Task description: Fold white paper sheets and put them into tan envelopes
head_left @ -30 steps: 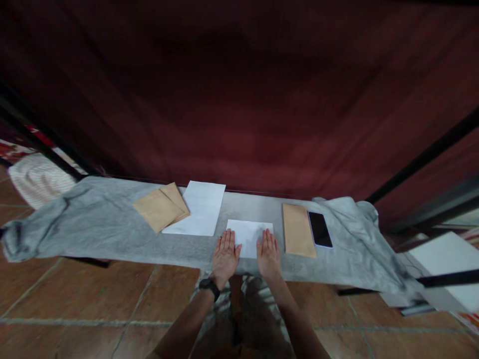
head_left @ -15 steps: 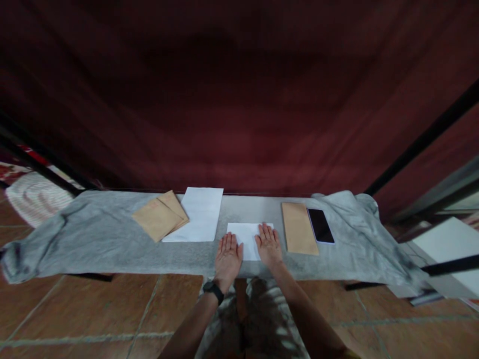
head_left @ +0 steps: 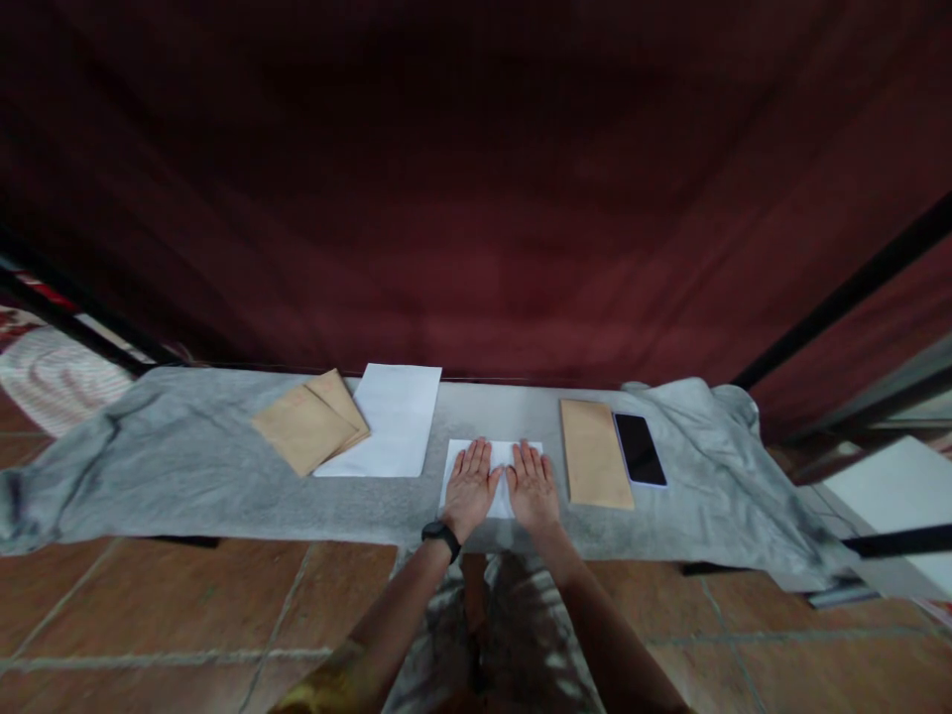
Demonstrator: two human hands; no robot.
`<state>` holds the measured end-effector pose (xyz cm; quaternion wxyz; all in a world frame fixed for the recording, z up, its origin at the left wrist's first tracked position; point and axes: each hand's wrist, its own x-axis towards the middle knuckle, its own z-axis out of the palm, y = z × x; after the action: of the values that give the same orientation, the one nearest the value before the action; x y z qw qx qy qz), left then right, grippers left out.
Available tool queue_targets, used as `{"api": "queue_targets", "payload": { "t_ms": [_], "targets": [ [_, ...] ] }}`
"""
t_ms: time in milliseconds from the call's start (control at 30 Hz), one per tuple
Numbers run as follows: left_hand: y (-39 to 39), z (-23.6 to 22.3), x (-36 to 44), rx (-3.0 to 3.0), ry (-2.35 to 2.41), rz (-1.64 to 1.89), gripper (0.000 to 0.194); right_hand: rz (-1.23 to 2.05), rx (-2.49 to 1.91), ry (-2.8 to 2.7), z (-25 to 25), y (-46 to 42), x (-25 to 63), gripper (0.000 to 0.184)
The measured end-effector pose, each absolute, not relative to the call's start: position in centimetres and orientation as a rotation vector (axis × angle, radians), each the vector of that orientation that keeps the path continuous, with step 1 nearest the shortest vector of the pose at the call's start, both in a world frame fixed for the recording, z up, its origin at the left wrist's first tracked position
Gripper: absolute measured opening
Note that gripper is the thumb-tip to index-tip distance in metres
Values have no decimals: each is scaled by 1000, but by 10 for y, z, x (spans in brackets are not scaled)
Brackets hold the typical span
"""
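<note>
A folded sheet of white paper lies on the grey cloth in front of me. My left hand, with a dark watch on the wrist, rests palm down on its left half, fingers stretched out. On the paper's right side my right hand lies flat too, fingers extended. The two thumbs are close together near the middle, and both hands cover much of the paper. Just right of the right hand is a brown envelope. Larger white paper lies to the left of the left hand.
Several brown envelopes overlap the large white paper's left edge. A smartphone lies beside the right envelope. The grey cloth covers the narrow table and is bunched at the right end. A dark red curtain hangs behind.
My left hand has slid right across the folded paper, closer to my right hand. My right hand stays flat in about the same place. The view has shifted slightly.
</note>
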<state>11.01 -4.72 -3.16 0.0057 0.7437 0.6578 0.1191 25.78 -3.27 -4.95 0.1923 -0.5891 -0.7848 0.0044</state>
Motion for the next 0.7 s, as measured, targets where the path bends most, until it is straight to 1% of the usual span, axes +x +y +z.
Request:
{"api": "queue_targets", "payload": {
  "t_ms": [200, 367, 700],
  "targets": [
    [-47, -30, 103, 2279, 2148, 328, 55, 71, -1658, -2195, -45, -27, 249, 50],
    [-47, -27, 103, 2321, 2113, 283, 55, 165, -1512, -2326, -40, -23, 232, 50],
    [-47, -30, 104, 2290, 2129, 317, 55, 118, -1579, -2277, -44, -23, 236, 51]
  ]
}}
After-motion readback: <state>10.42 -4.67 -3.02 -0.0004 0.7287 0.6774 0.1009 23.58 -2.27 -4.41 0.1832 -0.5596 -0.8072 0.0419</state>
